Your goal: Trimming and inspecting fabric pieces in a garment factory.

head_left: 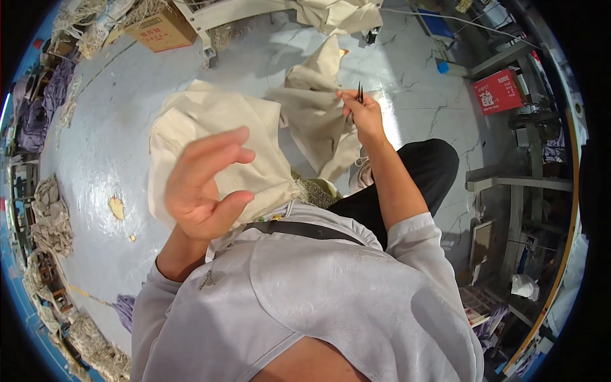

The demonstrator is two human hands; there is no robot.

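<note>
My left hand [207, 181] is raised, thumb and fingers apart with nothing between them, a little blurred. Beneath it a large cream cloth [219, 114] spreads from my lap out to the left. Out in front, my right hand [365, 118] is closed around a small dark tool with two points sticking up, which looks like thread snips [361, 93]. The thumb and finger of that hand also seem to pinch the edge of a beige cloth [312, 105], which hangs in folds beside the cream one. The snips' handles are hidden in the palm.
Ahead stand a light metal table frame [238, 14] with cloth hanging off it and a cardboard box [160, 29]. A red box [498, 92] sits among metal frames on the right. Bundled purple cloth [48, 102] and heaped beige cloth [52, 213] line the left side.
</note>
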